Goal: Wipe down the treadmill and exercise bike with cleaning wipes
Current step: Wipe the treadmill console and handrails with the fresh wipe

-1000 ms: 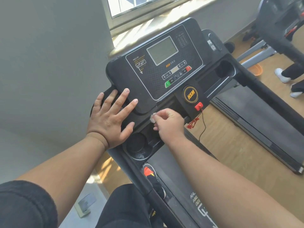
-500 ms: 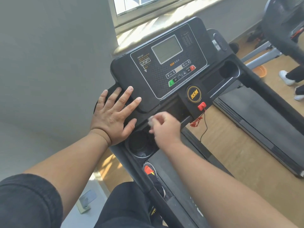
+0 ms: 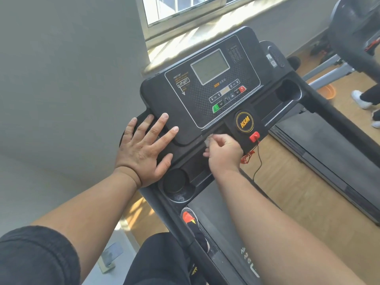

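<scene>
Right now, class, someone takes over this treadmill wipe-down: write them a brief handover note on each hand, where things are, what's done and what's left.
Left hand: flat, fingers spread, resting on the treadmill console's left edge.
Right hand: fingers pinch a small wipe against the ledge just below the console, left of the red safety key.
Done: cannot tell which surfaces are wiped.
Left: the near cup holder shows whitish residue; exercise bike not clearly in view.

Grey wall (image 3: 61, 79), sunlit window (image 3: 185, 9) above — wooden floor (image 3: 287, 182) at right.
</scene>
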